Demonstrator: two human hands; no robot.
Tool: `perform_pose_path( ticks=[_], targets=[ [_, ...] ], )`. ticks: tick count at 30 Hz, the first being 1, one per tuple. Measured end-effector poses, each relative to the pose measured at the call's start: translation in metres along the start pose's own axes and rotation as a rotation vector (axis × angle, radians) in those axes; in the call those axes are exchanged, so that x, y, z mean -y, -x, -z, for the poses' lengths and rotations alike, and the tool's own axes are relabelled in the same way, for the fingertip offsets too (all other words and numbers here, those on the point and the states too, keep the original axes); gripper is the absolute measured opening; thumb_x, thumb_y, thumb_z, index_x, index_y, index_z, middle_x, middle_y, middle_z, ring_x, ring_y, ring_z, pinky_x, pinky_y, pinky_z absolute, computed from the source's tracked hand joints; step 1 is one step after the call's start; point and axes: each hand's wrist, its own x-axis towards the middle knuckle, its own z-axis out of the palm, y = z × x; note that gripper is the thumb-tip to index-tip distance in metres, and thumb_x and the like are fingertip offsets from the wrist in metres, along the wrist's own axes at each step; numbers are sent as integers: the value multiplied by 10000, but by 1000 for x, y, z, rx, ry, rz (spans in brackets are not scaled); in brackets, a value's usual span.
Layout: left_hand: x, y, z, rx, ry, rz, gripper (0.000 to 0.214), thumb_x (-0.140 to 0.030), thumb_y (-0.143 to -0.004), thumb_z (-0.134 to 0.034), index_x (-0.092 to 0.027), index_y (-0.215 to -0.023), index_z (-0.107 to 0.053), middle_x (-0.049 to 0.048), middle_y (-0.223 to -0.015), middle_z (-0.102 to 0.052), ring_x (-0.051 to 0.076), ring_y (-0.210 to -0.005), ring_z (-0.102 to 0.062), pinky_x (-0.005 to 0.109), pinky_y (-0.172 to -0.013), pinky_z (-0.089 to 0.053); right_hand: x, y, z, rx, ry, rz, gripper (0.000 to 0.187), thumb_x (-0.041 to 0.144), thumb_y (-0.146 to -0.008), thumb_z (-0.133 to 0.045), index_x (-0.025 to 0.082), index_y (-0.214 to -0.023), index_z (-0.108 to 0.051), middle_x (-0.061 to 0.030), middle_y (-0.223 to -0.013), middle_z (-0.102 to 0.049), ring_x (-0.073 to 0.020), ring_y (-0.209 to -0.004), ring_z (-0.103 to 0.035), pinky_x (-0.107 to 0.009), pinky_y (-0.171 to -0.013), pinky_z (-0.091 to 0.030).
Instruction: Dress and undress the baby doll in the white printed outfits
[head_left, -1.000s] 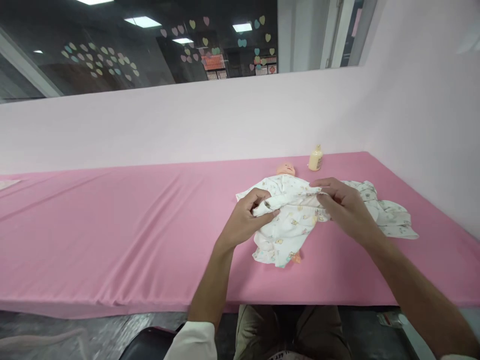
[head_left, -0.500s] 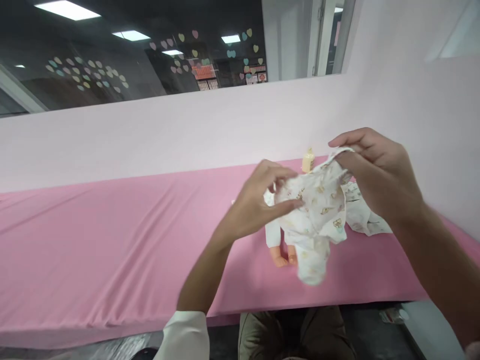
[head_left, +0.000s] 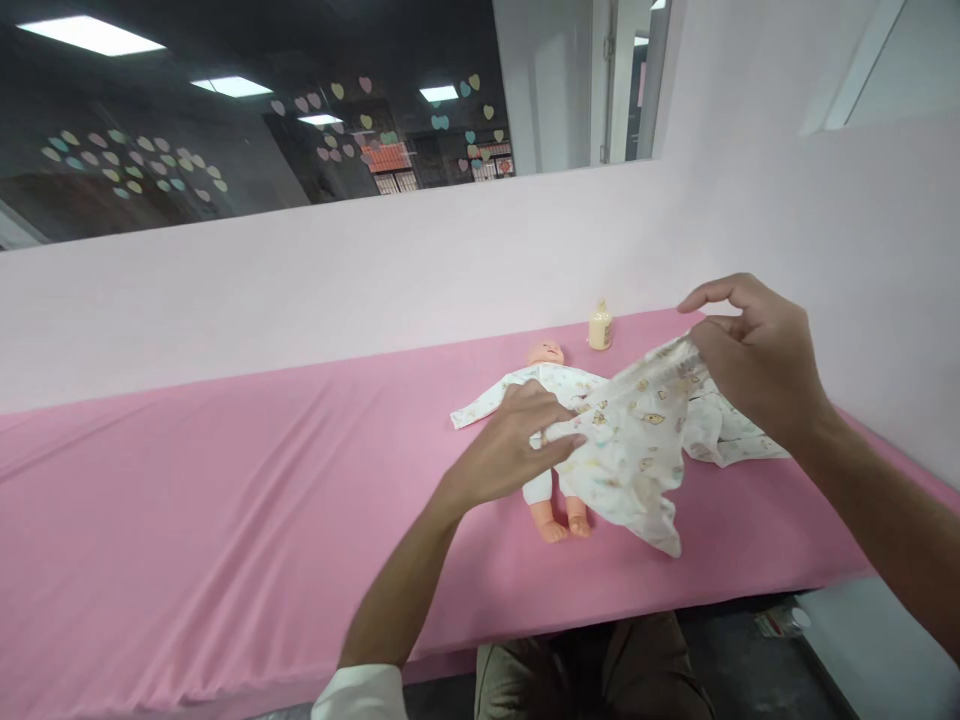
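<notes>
A white baby garment (head_left: 637,430) with small printed figures is spread between my hands over the pink-covered surface; its exact kind is unclear. My right hand (head_left: 757,350) pinches its upper right corner between thumb and fingers. At the opposite edge, the thumb and fingers of my left hand (head_left: 521,440) close on the cloth. Behind and below lies a baby doll (head_left: 546,352) on its back, wearing a white printed top (head_left: 491,398) with one sleeve stretched out left. Its bare feet (head_left: 555,528) point toward me. My left hand and the garment hide much of its body.
Another white printed cloth (head_left: 731,435) lies crumpled to the right, partly behind my right hand. A pale yellow pump bottle (head_left: 600,327) stands by the wall. The pink sheet (head_left: 225,500) covers the long surface. My knees (head_left: 517,680) are at its front edge.
The garment has been pulled out wider, and its lower end has swung right. My hands are slightly lower in view, and the doll's head and sleeve now show.
</notes>
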Motion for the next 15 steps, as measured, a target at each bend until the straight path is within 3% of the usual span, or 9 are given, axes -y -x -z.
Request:
perform_pose_path(
  ticks=[3,7,10,12,15],
  targets=[
    [1,0,28,-110,-99,-87,273,-381,-893,-596,-189,-702,-559,10,-705,-550,167,-828,-462,348,-857,-394,-22,5,11,19,86,17,165,115,-753,-520,255,-803,-592,12,-661,-541,-113,-441,-382,-277,-436,-302],
    [-3,-2,47,-137,-22,-97,272,-357,-838,-665,-201,-651,-544,8,-653,-542,175,-831,-464,326,-795,-413,-42,8,20,176,173,4,129,176,-793,-514,256,-797,-616,-15,-757,-609,-155,-552,-482,-294,-496,-354],
    [-8,-10,42,-19,177,-175,209,-332,-821,-688,-200,-695,-585,33,-762,-605,179,-917,-518,312,-787,-438,-44,8,20,344,158,91,124,205,-820,-496,248,-797,-610,-30,-901,-639,-191,-756,-570,-325,-628,-434],
    [-12,-17,34,50,273,-213,216,-345,-822,-688,-190,-707,-591,49,-841,-627,174,-919,-543,300,-765,-445,-38,11,18,326,162,156,119,195,-829,-487,242,-825,-596,-37,-946,-628,-201,-849,-582,-339,-697,-457],
    [-22,-27,25,20,231,-190,259,-399,-826,-686,-181,-718,-595,26,-762,-590,144,-782,-525,288,-717,-427,-20,25,16,294,139,296,117,238,-864,-519,245,-924,-619,-60,-1015,-625,-218,-942,-594,-343,-740,-481]
  ],
)
